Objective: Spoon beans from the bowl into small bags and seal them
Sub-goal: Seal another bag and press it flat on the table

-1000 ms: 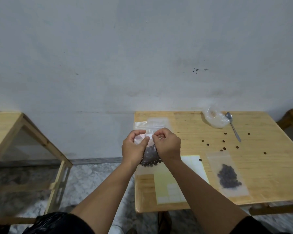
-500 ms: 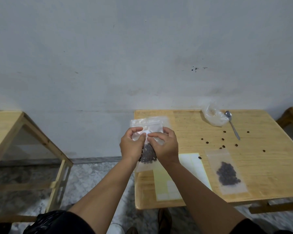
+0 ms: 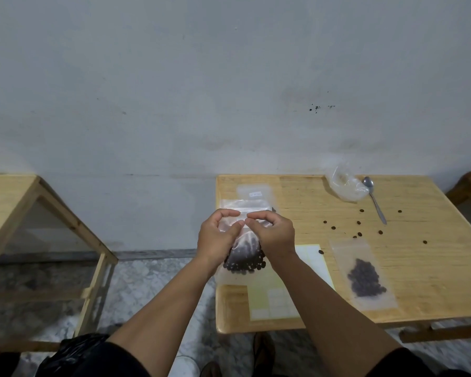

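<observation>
Over the front left corner of the table (image 3: 419,268), both hands are pinched shut on the top strip of a small clear bag (image 3: 244,257): left hand (image 3: 218,238) and right hand (image 3: 273,235) meet thumb-to-finger right at the zip line, with the beans (image 3: 245,261) hanging in a dark clump at the bottom. The bag is held up in the air, half past the table edge, so if the seal isn't fully pressed along its whole width and the grip slips, my guess is the beans go straight onto the floor (image 3: 147,281) instead of the wood. A bean caught in the zip track would also keep it from closing, though I can't tell from here if the strip is clean. A few stray beans (image 3: 359,223) are already scattered on the right side, so spilling clearly happens. Also on the table: a filled bag (image 3: 365,273) lying flat, a spoon (image 3: 374,198) beside a crumpled clear plastic bag (image 3: 346,186), some empty bags (image 3: 256,193) at the back and a pale sheet (image 3: 278,295) under the arms. Light wood top, plain grey-white wall, marbled floor, another wooden table (image 3: 11,194) off to the left.
</observation>
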`<state>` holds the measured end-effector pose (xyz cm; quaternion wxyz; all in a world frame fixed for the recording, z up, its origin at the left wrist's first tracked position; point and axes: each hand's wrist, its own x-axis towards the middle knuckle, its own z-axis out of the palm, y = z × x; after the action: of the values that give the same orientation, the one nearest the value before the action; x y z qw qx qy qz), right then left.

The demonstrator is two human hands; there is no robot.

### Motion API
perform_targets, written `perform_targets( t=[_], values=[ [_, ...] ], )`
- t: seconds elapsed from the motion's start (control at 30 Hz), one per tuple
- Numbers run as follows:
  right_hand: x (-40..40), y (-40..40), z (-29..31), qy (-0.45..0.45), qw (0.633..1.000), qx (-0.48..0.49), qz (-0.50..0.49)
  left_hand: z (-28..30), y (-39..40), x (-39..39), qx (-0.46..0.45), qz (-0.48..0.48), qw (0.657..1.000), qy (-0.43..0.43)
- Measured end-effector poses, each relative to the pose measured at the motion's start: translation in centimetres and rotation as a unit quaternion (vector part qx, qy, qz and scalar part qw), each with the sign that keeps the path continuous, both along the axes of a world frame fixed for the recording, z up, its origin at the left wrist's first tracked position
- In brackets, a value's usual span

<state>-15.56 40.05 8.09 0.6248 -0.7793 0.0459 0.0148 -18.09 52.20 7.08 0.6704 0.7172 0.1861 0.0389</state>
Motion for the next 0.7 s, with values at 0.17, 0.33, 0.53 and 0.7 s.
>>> perform_targets(
  t=[0.17,0.33,0.53,0.7],
  values=[
    [0.0,0.0,-0.2,-0.026,0.999,-0.022,-0.001,0.3,-0.5,0.0,0.016,0.042,0.999,0.002],
    [-0.2,-0.3,-0.4,-0.002,1.000,-0.008,0.030,0.5,-0.6,0.3,0.053,0.053,0.997,-0.004],
    [0.9,-1.2,-0.5,-0.004,1.000,-0.029,-0.007,0.0,-1.2,0.4,0.033,-0.008,0.999,-0.004],
    [1.4,-1.7,-0.9,0.005,1.000,-0.010,-0.016,0.2,-2.0,1.6,0.042,0.013,0.999,0.001]
  ],
)
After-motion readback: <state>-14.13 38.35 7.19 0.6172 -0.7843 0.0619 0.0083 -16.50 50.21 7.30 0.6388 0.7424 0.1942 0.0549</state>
